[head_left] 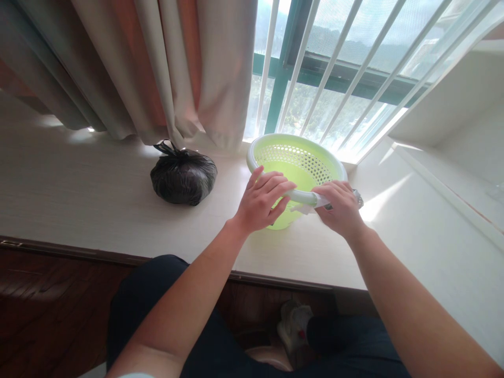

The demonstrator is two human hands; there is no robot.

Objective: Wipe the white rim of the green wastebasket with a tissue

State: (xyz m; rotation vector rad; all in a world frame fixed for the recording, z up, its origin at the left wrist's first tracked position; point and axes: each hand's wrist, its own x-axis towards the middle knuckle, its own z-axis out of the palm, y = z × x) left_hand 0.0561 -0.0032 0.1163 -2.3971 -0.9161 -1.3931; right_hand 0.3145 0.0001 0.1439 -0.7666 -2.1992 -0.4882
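Note:
A lime-green perforated plastic basket (299,157) with a white rim stands on the pale window ledge (79,194). My left hand (262,199) grips the near part of the rim, fingers curled over it. My right hand (340,206) is closed at the rim's near right side, pinching a small white piece (321,200) that looks like paper or a label against it. A metallic bit shows just past the knuckles; I cannot make out what it is.
A knotted black plastic bag (183,176) sits on the ledge left of the basket. Beige curtains (165,68) hang behind it. The barred window (334,68) is directly behind the basket. A white side wall (452,100) rises on the right. My legs are below the ledge's edge.

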